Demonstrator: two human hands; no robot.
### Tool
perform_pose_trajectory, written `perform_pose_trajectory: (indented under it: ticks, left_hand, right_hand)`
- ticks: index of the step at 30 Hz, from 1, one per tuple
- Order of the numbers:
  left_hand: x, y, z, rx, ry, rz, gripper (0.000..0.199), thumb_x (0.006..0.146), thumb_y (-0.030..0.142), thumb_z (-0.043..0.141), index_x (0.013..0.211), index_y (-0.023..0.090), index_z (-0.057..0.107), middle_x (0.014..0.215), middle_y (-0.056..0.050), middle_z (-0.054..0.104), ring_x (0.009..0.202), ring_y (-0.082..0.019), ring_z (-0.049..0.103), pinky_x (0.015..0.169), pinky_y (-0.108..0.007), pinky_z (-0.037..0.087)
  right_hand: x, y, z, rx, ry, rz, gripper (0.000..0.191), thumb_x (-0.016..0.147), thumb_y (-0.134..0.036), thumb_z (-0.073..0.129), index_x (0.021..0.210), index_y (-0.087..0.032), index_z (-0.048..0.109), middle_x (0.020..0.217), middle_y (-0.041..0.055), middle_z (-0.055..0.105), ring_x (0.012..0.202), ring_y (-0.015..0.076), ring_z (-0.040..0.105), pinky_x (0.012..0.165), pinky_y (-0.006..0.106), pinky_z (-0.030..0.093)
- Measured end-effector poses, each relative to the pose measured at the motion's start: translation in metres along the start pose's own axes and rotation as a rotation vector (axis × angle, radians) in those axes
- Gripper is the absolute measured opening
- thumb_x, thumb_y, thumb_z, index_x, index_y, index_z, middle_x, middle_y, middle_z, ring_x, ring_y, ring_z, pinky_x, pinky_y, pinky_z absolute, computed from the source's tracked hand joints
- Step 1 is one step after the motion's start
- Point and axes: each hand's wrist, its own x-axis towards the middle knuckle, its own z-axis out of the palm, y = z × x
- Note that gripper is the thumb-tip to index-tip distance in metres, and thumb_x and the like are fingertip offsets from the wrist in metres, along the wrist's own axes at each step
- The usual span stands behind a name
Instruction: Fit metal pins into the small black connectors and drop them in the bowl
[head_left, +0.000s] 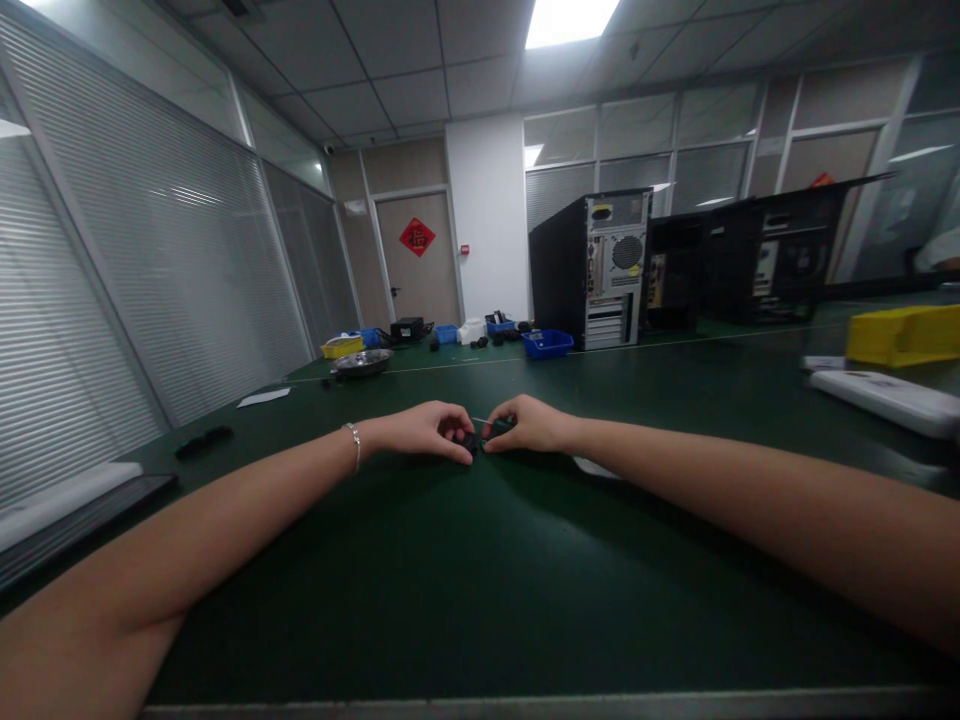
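Both hands meet over the middle of the green table. My left hand, with a bracelet at its wrist, is closed on a small black part. Close beside it, my right hand pinches a small dark piece between thumb and fingers. The two pieces nearly touch; whether they are joined I cannot tell. Fingers hide most of each piece, and their exact kind does not show. A thin light line shows between the hands. Part of a white item lies under my right forearm.
Computer towers stand at the back right. A blue bin, a metal dish and small black parts sit along the far side. On the right are a yellow bin and a white device. A keyboard-like object lies left.
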Motion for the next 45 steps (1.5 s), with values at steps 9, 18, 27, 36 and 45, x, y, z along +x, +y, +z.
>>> perform_pose_trajectory:
  ticks: [9, 18, 27, 36, 45]
  left_hand:
    - [0.001, -0.001, 0.001, -0.118, 0.052, -0.026, 0.047, 0.069, 0.041, 0.065, 0.107, 0.017, 0.052, 0.089, -0.002, 0.052, 0.079, -0.014, 0.050, 0.069, -0.027, 0.040]
    - [0.007, -0.004, 0.018, -0.422, 0.208, 0.098, 0.044, 0.071, 0.024, 0.065, 0.110, 0.016, 0.046, 0.090, -0.005, 0.059, 0.085, -0.017, 0.058, 0.076, -0.033, 0.045]
    - [0.007, 0.002, 0.022, -0.501, 0.238, 0.134, 0.041, 0.071, 0.022, 0.066, 0.107, 0.016, 0.047, 0.091, -0.007, 0.062, 0.085, -0.018, 0.061, 0.079, -0.036, 0.046]
    - [0.010, -0.004, 0.022, -0.453, 0.285, 0.178, 0.042, 0.071, 0.021, 0.066, 0.108, 0.016, 0.047, 0.088, -0.006, 0.061, 0.083, -0.017, 0.061, 0.076, -0.033, 0.046]
    - [0.010, -0.004, 0.024, -0.477, 0.301, 0.190, 0.041, 0.069, 0.019, 0.067, 0.106, 0.016, 0.049, 0.088, -0.005, 0.061, 0.084, -0.017, 0.061, 0.079, -0.036, 0.047]
  right_hand:
    - [-0.001, 0.000, 0.001, 0.048, -0.022, 0.034, 0.032, 0.071, -0.039, 0.065, 0.094, -0.017, 0.066, 0.078, 0.0010, 0.062, 0.065, 0.0138, 0.053, 0.053, 0.021, 0.037]
    - [-0.001, 0.000, 0.009, 0.180, 0.255, -0.127, 0.030, 0.074, -0.035, 0.063, 0.095, -0.014, 0.062, 0.086, 0.0029, 0.060, 0.079, 0.0164, 0.055, 0.068, 0.026, 0.042]
    - [-0.002, -0.002, 0.016, 0.110, 0.388, -0.187, 0.030, 0.074, -0.033, 0.064, 0.098, -0.015, 0.057, 0.088, 0.0037, 0.057, 0.076, 0.0154, 0.052, 0.065, 0.025, 0.041]
    - [-0.006, -0.008, 0.012, 0.063, 0.421, -0.169, 0.026, 0.075, -0.029, 0.063, 0.097, -0.015, 0.057, 0.083, 0.0023, 0.054, 0.068, 0.0132, 0.047, 0.060, 0.024, 0.037]
    - [-0.006, -0.007, 0.014, -0.018, 0.424, -0.277, 0.022, 0.075, -0.026, 0.063, 0.094, -0.016, 0.057, 0.086, 0.0033, 0.051, 0.074, 0.0147, 0.048, 0.063, 0.024, 0.039]
